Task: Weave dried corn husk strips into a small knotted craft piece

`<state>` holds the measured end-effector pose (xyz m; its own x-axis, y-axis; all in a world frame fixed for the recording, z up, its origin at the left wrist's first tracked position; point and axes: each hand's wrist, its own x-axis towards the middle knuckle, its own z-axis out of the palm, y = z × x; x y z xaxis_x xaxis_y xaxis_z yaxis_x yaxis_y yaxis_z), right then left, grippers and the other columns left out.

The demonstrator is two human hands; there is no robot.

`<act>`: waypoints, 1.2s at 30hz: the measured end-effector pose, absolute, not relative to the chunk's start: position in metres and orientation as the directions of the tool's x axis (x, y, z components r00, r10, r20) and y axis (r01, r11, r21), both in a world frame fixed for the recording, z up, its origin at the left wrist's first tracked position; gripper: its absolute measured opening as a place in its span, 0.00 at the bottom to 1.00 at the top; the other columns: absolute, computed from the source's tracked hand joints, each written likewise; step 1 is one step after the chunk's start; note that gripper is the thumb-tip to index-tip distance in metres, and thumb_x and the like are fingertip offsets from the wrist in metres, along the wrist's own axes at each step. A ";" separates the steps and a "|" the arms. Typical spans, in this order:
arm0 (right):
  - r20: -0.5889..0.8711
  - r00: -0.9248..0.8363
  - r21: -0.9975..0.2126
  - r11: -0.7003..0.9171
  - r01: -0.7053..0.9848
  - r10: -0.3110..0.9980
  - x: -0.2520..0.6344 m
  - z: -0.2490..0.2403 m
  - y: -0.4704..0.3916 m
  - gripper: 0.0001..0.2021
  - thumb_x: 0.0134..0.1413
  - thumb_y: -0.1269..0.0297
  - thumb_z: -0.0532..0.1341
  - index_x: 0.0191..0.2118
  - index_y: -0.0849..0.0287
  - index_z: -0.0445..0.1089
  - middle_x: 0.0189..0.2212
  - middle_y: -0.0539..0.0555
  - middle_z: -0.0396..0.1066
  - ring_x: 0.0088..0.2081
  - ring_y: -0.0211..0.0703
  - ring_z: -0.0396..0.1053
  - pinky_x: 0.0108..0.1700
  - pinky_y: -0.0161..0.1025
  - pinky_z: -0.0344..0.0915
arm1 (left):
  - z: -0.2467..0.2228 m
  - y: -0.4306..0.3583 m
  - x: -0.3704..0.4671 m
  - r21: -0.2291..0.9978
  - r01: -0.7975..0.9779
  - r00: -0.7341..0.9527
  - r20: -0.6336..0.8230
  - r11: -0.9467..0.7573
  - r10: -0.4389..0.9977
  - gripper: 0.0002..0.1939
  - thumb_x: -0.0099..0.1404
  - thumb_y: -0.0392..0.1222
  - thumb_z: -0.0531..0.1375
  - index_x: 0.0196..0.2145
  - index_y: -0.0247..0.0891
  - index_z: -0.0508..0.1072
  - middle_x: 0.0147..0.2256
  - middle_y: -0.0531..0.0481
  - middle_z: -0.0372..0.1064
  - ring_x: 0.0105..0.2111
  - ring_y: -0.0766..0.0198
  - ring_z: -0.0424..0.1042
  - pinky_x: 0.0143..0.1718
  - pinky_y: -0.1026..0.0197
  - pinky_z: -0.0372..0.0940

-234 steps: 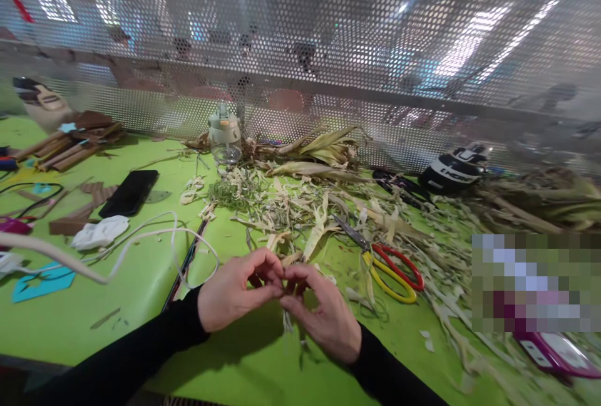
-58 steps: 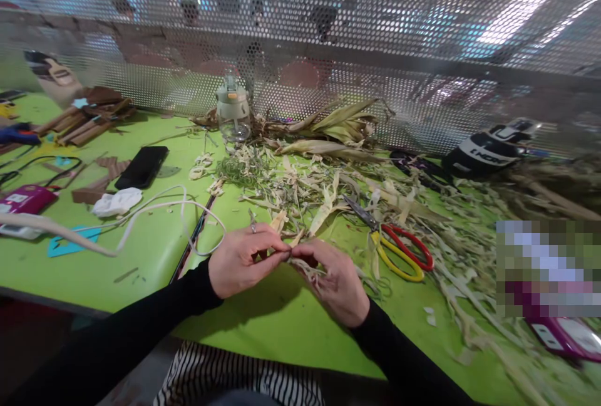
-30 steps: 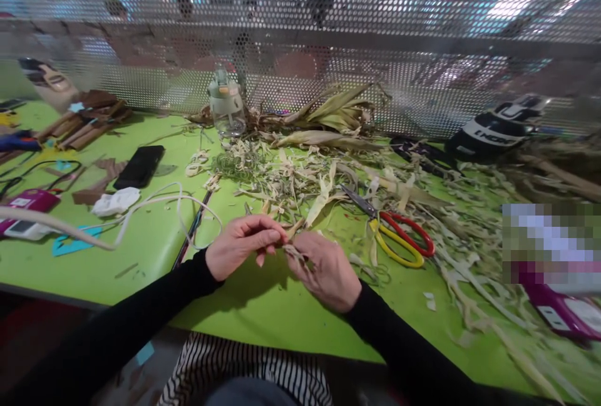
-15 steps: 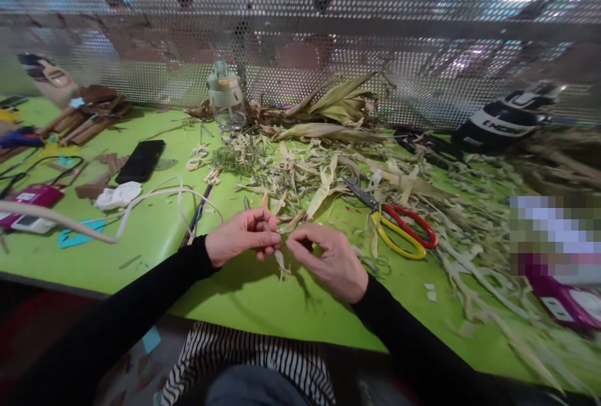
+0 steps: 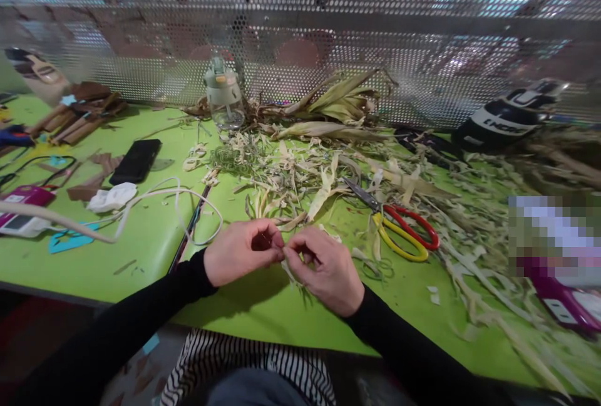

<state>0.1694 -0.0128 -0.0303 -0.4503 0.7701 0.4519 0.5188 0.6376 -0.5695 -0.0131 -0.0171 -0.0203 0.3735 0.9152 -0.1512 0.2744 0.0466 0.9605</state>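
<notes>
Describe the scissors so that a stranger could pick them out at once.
On the green table, find the heap of shredded husk before the mesh screen. At the heap's near right side, beyond the right hand, lie the scissors, blades pointing away and to the left. One loop is red, the other yellow, vivid among pale scraps.

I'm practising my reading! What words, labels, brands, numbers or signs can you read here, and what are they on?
Black bottle: big letters, perhaps including "N"; too blurred to read surely.
Left magenta device: label too small to read.
Right magenta device: label too small to read.
No whole word is readable.
</notes>
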 end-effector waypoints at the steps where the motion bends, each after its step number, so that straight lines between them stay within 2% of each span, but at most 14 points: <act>1: 0.440 -0.444 -0.573 0.624 0.532 0.781 0.169 -0.031 -0.013 0.06 0.53 0.69 0.58 0.26 0.59 0.65 0.20 0.48 0.64 0.23 0.33 0.59 0.25 0.32 0.56 | -0.020 -0.019 -0.012 0.936 0.350 0.355 -0.103 -0.030 0.929 0.09 0.58 0.43 0.61 0.32 0.35 0.68 0.24 0.55 0.67 0.24 0.70 0.66 0.27 0.66 0.61; 4: 0.384 -0.415 -0.601 0.564 0.566 0.825 0.168 -0.032 -0.013 0.07 0.53 0.67 0.58 0.26 0.58 0.66 0.19 0.48 0.63 0.21 0.34 0.58 0.24 0.33 0.55 | -0.022 -0.023 -0.010 0.827 0.516 0.324 0.052 -0.223 0.944 0.06 0.60 0.42 0.58 0.31 0.37 0.68 0.26 0.53 0.70 0.26 0.68 0.67 0.29 0.65 0.62; 8: 0.345 -0.427 -0.672 0.538 0.509 0.836 0.169 -0.029 -0.012 0.07 0.56 0.66 0.57 0.28 0.59 0.69 0.21 0.50 0.66 0.23 0.35 0.61 0.25 0.34 0.58 | -0.024 -0.024 -0.010 0.762 0.554 0.304 0.189 -0.335 0.934 0.04 0.62 0.40 0.56 0.32 0.37 0.68 0.28 0.51 0.71 0.28 0.66 0.69 0.31 0.64 0.62; 10: 0.321 -0.438 -0.740 0.511 0.437 0.840 0.171 -0.026 -0.012 0.07 0.57 0.66 0.55 0.31 0.59 0.70 0.24 0.51 0.69 0.25 0.36 0.64 0.27 0.34 0.61 | -0.022 -0.023 -0.011 0.819 0.492 0.303 0.158 -0.297 0.940 0.05 0.62 0.41 0.56 0.32 0.36 0.68 0.28 0.51 0.70 0.28 0.67 0.68 0.31 0.65 0.62; 13: 0.247 -0.419 -0.866 0.393 0.310 0.874 0.172 -0.025 -0.010 0.07 0.58 0.64 0.55 0.38 0.59 0.69 0.30 0.53 0.71 0.29 0.38 0.68 0.29 0.35 0.66 | -0.018 -0.022 -0.012 0.943 0.304 0.315 0.035 -0.136 0.948 0.08 0.60 0.44 0.59 0.31 0.35 0.67 0.26 0.53 0.69 0.25 0.70 0.67 0.29 0.66 0.62; 17: 0.165 -0.435 -0.945 0.268 0.189 0.885 0.172 -0.028 -0.008 0.09 0.58 0.62 0.56 0.42 0.58 0.68 0.35 0.55 0.72 0.33 0.39 0.70 0.32 0.36 0.69 | -0.016 -0.020 -0.013 0.996 0.083 0.318 -0.049 0.024 0.947 0.10 0.58 0.43 0.61 0.31 0.34 0.67 0.26 0.52 0.68 0.26 0.70 0.68 0.31 0.65 0.64; 21: 0.063 -0.432 -0.977 0.143 0.155 0.900 0.173 -0.029 -0.007 0.10 0.56 0.60 0.58 0.41 0.59 0.68 0.30 0.52 0.70 0.25 0.34 0.65 0.22 0.30 0.64 | -0.018 -0.018 -0.013 0.999 -0.017 0.294 -0.042 0.049 0.955 0.09 0.57 0.41 0.62 0.32 0.33 0.68 0.26 0.52 0.68 0.26 0.71 0.68 0.32 0.65 0.65; 24: 0.022 -0.429 -0.988 0.086 0.128 0.903 0.172 -0.030 -0.007 0.09 0.55 0.58 0.59 0.35 0.59 0.67 0.25 0.49 0.66 0.20 0.30 0.59 0.19 0.29 0.59 | -0.017 -0.017 -0.012 0.997 -0.014 0.284 -0.064 0.071 0.957 0.09 0.56 0.40 0.63 0.31 0.33 0.68 0.26 0.53 0.68 0.26 0.72 0.67 0.32 0.66 0.65; 29: 0.065 -0.415 -0.986 0.122 0.112 0.907 0.171 -0.031 -0.009 0.08 0.53 0.60 0.61 0.32 0.59 0.67 0.23 0.47 0.65 0.21 0.31 0.59 0.21 0.29 0.58 | -0.016 -0.017 -0.010 0.986 -0.015 0.299 -0.151 0.163 0.942 0.09 0.55 0.38 0.63 0.32 0.33 0.67 0.25 0.54 0.68 0.25 0.73 0.67 0.31 0.67 0.64; 36: 0.181 -0.407 -0.921 0.299 0.248 0.895 0.171 -0.033 -0.010 0.06 0.53 0.63 0.61 0.30 0.60 0.69 0.24 0.49 0.69 0.24 0.34 0.63 0.25 0.32 0.62 | -0.021 -0.017 -0.010 0.986 0.015 0.334 -0.161 0.165 0.929 0.14 0.53 0.42 0.66 0.33 0.32 0.68 0.25 0.55 0.66 0.24 0.74 0.66 0.29 0.68 0.61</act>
